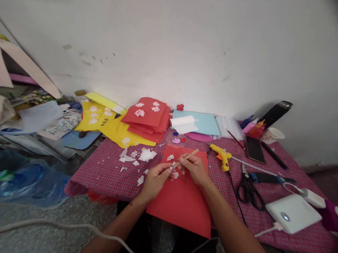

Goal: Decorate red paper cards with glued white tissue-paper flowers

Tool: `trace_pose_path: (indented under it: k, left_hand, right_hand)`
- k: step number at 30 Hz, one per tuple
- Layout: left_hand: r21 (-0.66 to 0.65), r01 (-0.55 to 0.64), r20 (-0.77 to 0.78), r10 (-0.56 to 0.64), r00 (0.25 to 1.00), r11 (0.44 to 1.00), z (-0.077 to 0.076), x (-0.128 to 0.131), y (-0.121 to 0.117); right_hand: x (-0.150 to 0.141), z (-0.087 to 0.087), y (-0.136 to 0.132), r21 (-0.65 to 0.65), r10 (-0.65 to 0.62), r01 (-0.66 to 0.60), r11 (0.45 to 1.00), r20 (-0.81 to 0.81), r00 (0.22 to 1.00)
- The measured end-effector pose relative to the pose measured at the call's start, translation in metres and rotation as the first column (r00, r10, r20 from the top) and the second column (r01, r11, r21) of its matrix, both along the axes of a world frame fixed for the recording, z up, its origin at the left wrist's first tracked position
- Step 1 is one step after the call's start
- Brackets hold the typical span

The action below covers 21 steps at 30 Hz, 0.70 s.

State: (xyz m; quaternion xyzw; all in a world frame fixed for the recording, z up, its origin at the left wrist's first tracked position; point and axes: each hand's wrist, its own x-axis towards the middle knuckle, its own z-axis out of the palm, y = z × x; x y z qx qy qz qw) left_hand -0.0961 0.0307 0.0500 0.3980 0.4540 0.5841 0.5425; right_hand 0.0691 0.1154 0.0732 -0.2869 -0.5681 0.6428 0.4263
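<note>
Scraps (127, 158) of white paper lie on the checked surface (100, 177) at nine o'clock from the hands. The left hand (156, 179) appears to pinch a small white piece (173, 165) above the red sheet (184, 205); two more white bits (170, 157) sit at its eleven and five o'clock. The right hand (197, 169) grips a wooden stick (191, 154), its lower tip at that piece. A light pinch and short, gentle touches should suit such thin-looking paper. The yellow glue gun (223, 159) rests between two and three o'clock, its cord best kept clear of the forearm.
</note>
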Motion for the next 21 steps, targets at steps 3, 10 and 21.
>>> trace_pose_path:
  k: [3, 10, 21]
  left_hand:
    - [-0.009, -0.003, -0.003, 0.003, 1.0, 1.0, 0.0017, 0.0001, -0.0001]
    - [-0.01, -0.03, -0.007, 0.03, 1.0, 1.0, 0.0044, 0.0003, 0.0003]
    - [-0.02, -0.057, 0.042, 0.058, 0.997, 0.998, 0.0033, 0.002, 0.002]
  right_hand:
    - [0.0004, -0.0012, 0.0017, -0.018, -0.056, 0.057, 0.998, 0.011, 0.998]
    - [-0.0019, 0.0022, -0.0004, -0.031, -0.008, 0.008, 0.999, 0.019, 1.0]
    - [0.0, -0.0008, 0.0006, 0.006, -0.064, 0.064, 0.998, 0.012, 0.998]
